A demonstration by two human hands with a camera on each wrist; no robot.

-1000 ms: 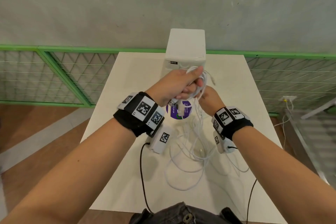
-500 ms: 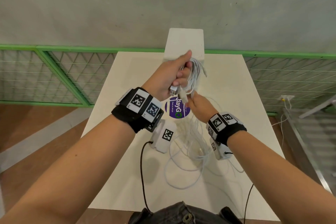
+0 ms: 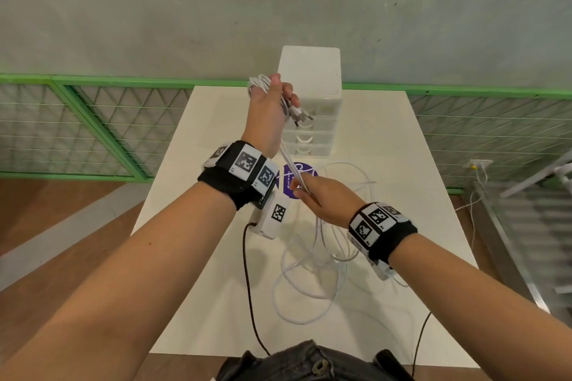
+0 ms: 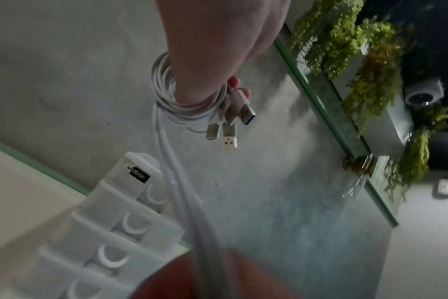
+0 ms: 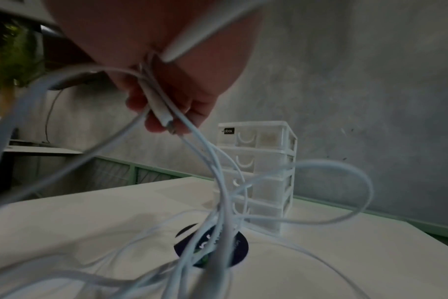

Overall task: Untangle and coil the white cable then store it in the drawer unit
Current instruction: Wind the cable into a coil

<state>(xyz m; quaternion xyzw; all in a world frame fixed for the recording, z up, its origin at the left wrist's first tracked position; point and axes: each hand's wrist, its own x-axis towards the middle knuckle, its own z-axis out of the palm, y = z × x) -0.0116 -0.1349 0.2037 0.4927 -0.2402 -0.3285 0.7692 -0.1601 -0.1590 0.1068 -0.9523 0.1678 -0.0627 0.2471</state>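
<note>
- My left hand (image 3: 268,114) is raised in front of the drawer unit (image 3: 312,102), fingers curled round a few turns of the cable (image 3: 309,272) wound about them.
- Three plugs (image 4: 226,129) hang from that bundle just past my fingertips, seen in the left wrist view; they hang free in the air, touching nothing else.
- My right hand (image 3: 322,198) is lower and nearer me, above the purple sticker (image 3: 289,176); its fingers pinch the strands that run taut up to the left hand.
- In the right wrist view a white connector end (image 5: 164,117) lies among those pinched strands, against my fingertips.
- Below the right hand the rest of the cable drops in loose, crossing loops onto the table (image 3: 402,164), spread between the sticker and the near edge.
- The drawer unit stands at the far edge of the table against the wall (image 3: 185,9); every drawer I can see is closed.
- Both wrists wear black bands (image 3: 229,182) with printed markers, and thin black leads (image 3: 247,272) trail from them over the table toward me.
</note>
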